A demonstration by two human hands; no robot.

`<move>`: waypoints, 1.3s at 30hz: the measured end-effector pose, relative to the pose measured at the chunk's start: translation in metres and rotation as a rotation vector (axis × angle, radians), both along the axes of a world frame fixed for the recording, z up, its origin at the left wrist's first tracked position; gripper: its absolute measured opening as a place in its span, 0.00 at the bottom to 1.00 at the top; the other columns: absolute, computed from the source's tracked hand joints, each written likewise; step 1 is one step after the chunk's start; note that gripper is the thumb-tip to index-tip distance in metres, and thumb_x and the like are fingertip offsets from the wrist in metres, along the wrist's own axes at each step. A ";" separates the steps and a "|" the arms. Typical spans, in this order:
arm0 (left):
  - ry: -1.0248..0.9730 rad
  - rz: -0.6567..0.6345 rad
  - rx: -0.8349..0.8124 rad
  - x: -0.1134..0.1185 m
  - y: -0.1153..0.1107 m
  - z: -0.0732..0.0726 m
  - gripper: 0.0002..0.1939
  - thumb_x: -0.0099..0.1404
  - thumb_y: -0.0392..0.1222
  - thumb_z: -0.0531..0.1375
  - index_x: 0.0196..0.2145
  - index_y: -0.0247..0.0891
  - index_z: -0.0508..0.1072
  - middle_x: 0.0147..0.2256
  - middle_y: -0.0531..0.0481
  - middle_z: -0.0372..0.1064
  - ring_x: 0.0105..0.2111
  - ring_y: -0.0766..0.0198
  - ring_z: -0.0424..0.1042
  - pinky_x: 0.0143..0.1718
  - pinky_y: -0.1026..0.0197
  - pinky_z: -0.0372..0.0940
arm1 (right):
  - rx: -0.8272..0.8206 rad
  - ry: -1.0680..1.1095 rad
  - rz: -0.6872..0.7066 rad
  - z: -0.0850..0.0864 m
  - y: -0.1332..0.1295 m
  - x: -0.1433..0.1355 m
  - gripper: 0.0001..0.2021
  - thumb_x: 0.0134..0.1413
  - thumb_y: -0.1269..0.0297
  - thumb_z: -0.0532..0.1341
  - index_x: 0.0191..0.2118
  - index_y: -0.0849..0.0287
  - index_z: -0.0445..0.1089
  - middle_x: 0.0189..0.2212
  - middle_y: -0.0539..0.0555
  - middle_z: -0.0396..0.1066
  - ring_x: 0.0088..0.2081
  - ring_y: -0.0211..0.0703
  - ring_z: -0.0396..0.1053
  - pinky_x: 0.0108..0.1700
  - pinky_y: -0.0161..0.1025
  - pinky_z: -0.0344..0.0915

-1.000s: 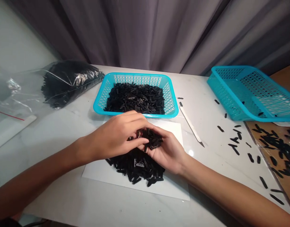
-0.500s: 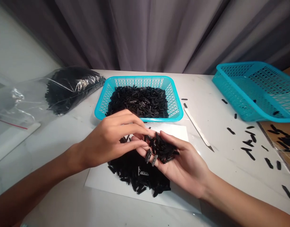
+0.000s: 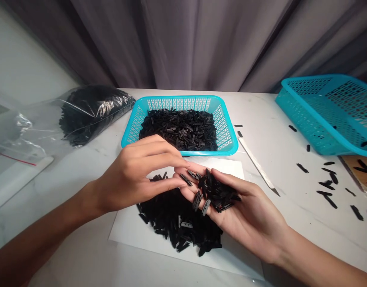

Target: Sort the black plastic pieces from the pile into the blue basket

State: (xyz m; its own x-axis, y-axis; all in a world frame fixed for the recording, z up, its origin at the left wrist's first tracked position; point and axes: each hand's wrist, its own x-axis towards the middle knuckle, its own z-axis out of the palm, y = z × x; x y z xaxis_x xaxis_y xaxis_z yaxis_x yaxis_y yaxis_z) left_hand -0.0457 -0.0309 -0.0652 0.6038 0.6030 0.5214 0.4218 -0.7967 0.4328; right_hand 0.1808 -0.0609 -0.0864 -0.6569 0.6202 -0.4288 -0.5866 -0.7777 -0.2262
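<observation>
My right hand (image 3: 249, 215) is palm up, cupping a heap of small black plastic pieces (image 3: 218, 190). A few separate pieces lie along its fingers, among them two slotted ones (image 3: 205, 207). Above its fingertips is my left hand (image 3: 138, 175), back facing up, with thumb and forefinger apart. The left thumb tip touches or nearly touches a slim black piece (image 3: 186, 180) lying on the right fingers. Under both hands, a pile of the same pieces (image 3: 174, 223) spreads over a white sheet of paper (image 3: 129, 231), partly hidden by the hands.
A blue basket (image 3: 231, 147) full of black pieces stands behind the hands. To the left lies a clear bag (image 3: 87, 115) of black pieces. A white pencil-like tool (image 3: 258, 165), scattered pieces (image 3: 327, 185) and a second blue basket (image 3: 309, 123) are at the right.
My right hand has shifted slightly right and down, away from the left fingers. More single pieces now show on its fingers, near the left thumb. The view has moved slightly.
</observation>
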 end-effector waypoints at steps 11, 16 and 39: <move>0.041 0.010 -0.001 -0.002 0.001 0.002 0.10 0.67 0.39 0.69 0.45 0.36 0.79 0.41 0.45 0.77 0.41 0.61 0.75 0.44 0.58 0.71 | -0.008 0.009 0.006 0.000 0.001 0.001 0.16 0.69 0.67 0.57 0.51 0.68 0.80 0.47 0.61 0.82 0.51 0.45 0.80 0.61 0.38 0.71; 0.042 -0.007 0.064 -0.004 0.002 0.005 0.03 0.66 0.36 0.69 0.39 0.38 0.80 0.39 0.45 0.77 0.38 0.61 0.75 0.39 0.57 0.72 | 0.005 0.031 -0.001 0.001 0.000 0.002 0.16 0.71 0.68 0.56 0.50 0.68 0.81 0.49 0.60 0.82 0.53 0.45 0.79 0.61 0.38 0.71; 0.050 -0.057 0.062 -0.004 0.000 0.003 0.03 0.67 0.32 0.67 0.37 0.38 0.79 0.39 0.47 0.80 0.38 0.61 0.76 0.41 0.58 0.74 | 0.022 -0.033 -0.009 0.003 0.003 0.001 0.17 0.71 0.69 0.54 0.49 0.68 0.81 0.48 0.61 0.82 0.52 0.45 0.80 0.60 0.38 0.72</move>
